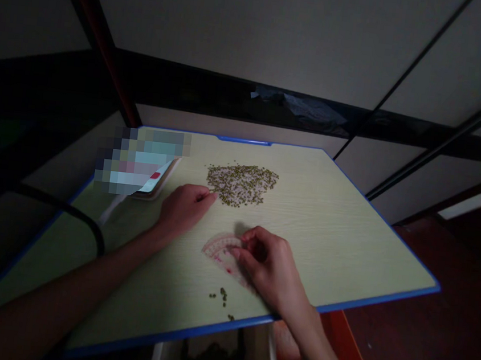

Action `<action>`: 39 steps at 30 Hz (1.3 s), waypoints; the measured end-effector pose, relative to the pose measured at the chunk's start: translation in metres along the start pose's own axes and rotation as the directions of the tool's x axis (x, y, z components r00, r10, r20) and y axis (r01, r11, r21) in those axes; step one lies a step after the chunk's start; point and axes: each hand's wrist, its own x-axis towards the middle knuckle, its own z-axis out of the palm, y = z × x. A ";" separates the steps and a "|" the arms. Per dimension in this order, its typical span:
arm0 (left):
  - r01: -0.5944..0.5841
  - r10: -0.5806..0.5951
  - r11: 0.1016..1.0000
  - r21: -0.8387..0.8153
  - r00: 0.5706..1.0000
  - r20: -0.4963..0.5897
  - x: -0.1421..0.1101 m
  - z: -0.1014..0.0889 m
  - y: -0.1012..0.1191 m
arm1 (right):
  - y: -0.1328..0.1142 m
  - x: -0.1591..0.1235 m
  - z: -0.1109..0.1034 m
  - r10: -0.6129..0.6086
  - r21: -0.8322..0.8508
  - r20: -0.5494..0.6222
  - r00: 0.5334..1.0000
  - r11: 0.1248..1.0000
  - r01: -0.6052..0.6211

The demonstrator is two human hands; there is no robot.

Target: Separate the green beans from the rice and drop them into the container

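A heap of small green beans (242, 183) lies on the pale yellow table (338, 236). My left hand (184, 205) rests on the table beside the heap, fingers curled, its fingertips touching the heap's left edge. My right hand (270, 266) is nearer to me, its fingers pinched on the edge of a pink see-through protractor (220, 250) that lies flat on the table. A few loose beans (222, 296) sit just below the protractor, close to the table's front edge.
A phone or small book (156, 182) with a white cable lies at the table's left. A dark cable (85, 224) arcs over the left edge. The table has a blue rim (376, 300). An orange seat (347, 351) shows under the front edge.
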 end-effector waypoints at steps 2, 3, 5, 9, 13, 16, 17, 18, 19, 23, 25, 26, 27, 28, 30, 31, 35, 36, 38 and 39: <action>0.000 0.000 1.000 0.002 1.000 -0.002 0.000 0.000 0.000 | 0.003 0.003 -0.002 -0.068 0.034 0.017 0.998 0.997 0.067; 0.000 0.000 1.000 0.003 1.000 -0.002 0.000 0.000 0.000 | 0.004 0.004 -0.003 -0.104 0.047 0.030 0.994 0.994 0.102; 0.000 0.000 1.000 0.002 1.000 -0.002 0.000 0.001 -0.001 | 0.006 0.004 -0.004 -0.170 0.062 0.063 0.983 0.984 0.166; -0.001 0.001 1.000 -0.003 1.000 -0.006 0.000 0.001 -0.002 | 0.006 -0.002 -0.005 -0.242 0.095 0.116 0.963 0.968 0.231; -0.006 0.006 1.000 -0.006 1.000 -0.006 0.000 0.002 -0.002 | 0.006 -0.006 -0.005 -0.274 0.113 0.144 0.951 0.959 0.259; -0.006 0.006 1.000 -0.006 1.000 -0.004 0.001 0.001 -0.001 | 0.006 -0.007 -0.006 -0.297 0.116 0.166 0.940 0.953 0.281; -0.005 0.005 1.000 -0.006 1.000 -0.005 0.001 0.001 -0.001 | 0.006 -0.007 -0.006 -0.304 0.117 0.174 0.937 0.951 0.287; -0.004 0.004 1.000 -0.005 1.000 -0.005 0.001 0.001 -0.001 | 0.006 -0.007 -0.006 -0.308 0.118 0.178 0.934 0.949 0.291; -0.003 0.002 1.000 -0.005 1.000 -0.006 0.001 0.001 -0.001 | 0.007 -0.007 -0.006 -0.309 0.118 0.183 0.933 0.949 0.292; -0.003 0.003 1.000 -0.005 1.000 -0.010 0.001 0.001 -0.001 | 0.007 -0.009 -0.008 -0.311 0.115 0.212 0.926 0.949 0.293; -0.007 0.007 1.000 -0.007 1.000 -0.009 0.000 0.001 -0.001 | 0.008 -0.010 -0.008 -0.317 0.110 0.227 0.921 0.948 0.299; -0.009 0.009 1.000 -0.008 1.000 -0.009 0.000 0.001 -0.001 | 0.008 -0.011 -0.008 -0.318 0.109 0.230 0.920 0.947 0.301; -0.010 0.010 1.000 -0.008 1.000 -0.008 0.000 0.002 -0.002 | 0.008 -0.011 -0.008 -0.318 0.107 0.235 0.919 0.948 0.300; -0.011 0.011 1.000 -0.009 1.000 -0.007 0.000 0.002 -0.002 | 0.008 -0.011 -0.008 -0.317 0.106 0.241 0.917 0.948 0.300; -0.013 0.013 1.000 -0.010 1.000 -0.006 0.000 0.001 -0.002 | 0.008 -0.011 -0.008 -0.316 0.106 0.253 0.914 0.948 0.299; -0.014 0.014 1.000 -0.010 1.000 -0.005 0.000 0.001 -0.002 | 0.008 -0.010 -0.008 -0.316 0.106 0.260 0.912 0.948 0.299; -0.010 0.010 1.000 -0.012 1.000 -0.004 -0.001 0.000 0.000 | 0.008 -0.010 -0.009 -0.321 0.107 0.270 0.908 0.947 0.303; -0.009 0.009 1.000 -0.013 1.000 -0.005 -0.001 0.000 0.000 | 0.007 -0.010 -0.009 -0.321 0.105 0.271 0.907 0.947 0.304; -0.009 0.009 1.000 -0.014 1.000 -0.004 -0.001 -0.001 0.001 | 0.007 -0.010 -0.009 -0.321 0.098 0.276 0.906 0.947 0.305; -0.010 0.010 1.000 -0.014 1.000 -0.003 -0.001 -0.001 0.000 | 0.007 -0.011 -0.009 -0.320 0.095 0.280 0.905 0.947 0.306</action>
